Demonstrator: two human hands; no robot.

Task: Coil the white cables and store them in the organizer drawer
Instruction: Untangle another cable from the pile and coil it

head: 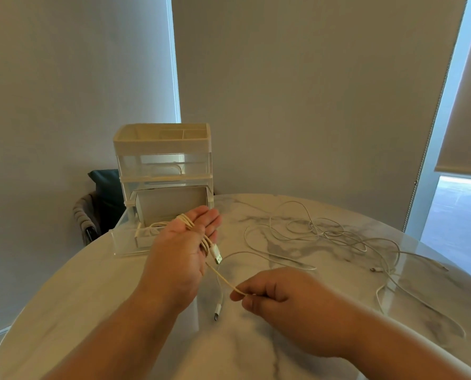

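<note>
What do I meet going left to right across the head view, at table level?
Chair → pulled-out clear drawer → left hand, with a white cable wound round it → right hand, its fingers pinching that cable's free end → loose tangle of cables.

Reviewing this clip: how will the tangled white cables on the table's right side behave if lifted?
The loose cables look thin and floppy, lying in slack overlapping loops, so lifting one strand would probably drag others along. They seem light, likely sliding easily over the glossy table.
</note>
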